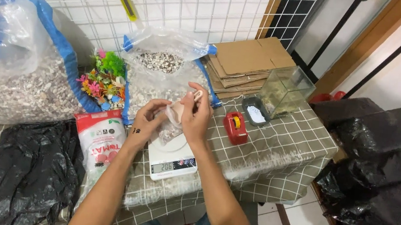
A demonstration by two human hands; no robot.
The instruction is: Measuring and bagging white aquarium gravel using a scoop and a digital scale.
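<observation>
Bench [279,138] w/ checked cloth carries big gravel sacks [28,85], then white scale [171,159]. Just above scale: small clear bag [172,120] of gravel, top pinched by left hand [146,121] & right hand [197,114], both gripping it.

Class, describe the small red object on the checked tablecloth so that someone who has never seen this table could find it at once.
Start at the table's checked cloth and find the white kitchen scale under the person's hands. Just right of it sits a red tape dispenser, in front of a small dark tray and a glass tank. It is the only solid red thing there, with a yellowish roll on top.
</observation>
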